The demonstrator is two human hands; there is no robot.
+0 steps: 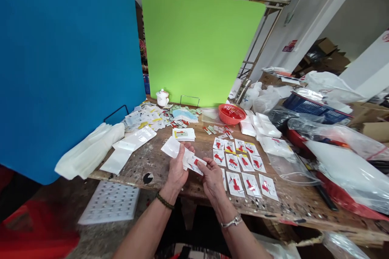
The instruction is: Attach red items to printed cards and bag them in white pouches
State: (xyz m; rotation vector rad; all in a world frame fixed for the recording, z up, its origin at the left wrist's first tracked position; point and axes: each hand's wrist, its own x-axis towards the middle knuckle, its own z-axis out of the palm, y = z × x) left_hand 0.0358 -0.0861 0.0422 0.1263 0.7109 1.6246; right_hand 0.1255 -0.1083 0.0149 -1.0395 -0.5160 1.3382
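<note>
Over the table's front edge, my left hand point(178, 168) pinches a white packet point(172, 148), whose flat end sticks out to the left. My right hand point(212, 178) holds a small white card with a red piece point(197, 163) between thumb and fingers. The card meets the packet's right end; whether it is partly inside cannot be made out. Right of my hands, several white cards with red pieces point(233, 162) lie in rows on the wooden table point(164, 166). Behind my hands is a stack of white cards point(184, 134), the top one bearing a greenish piece.
A red basket point(231, 114) stands at the back, near loose red and green pieces point(218, 130). Printed cards point(146, 115) are heaped back left, beside a lidded white cup point(162, 98). White bags point(91, 149) lie left; plastic bags and a blue crate point(316, 107) crowd the right.
</note>
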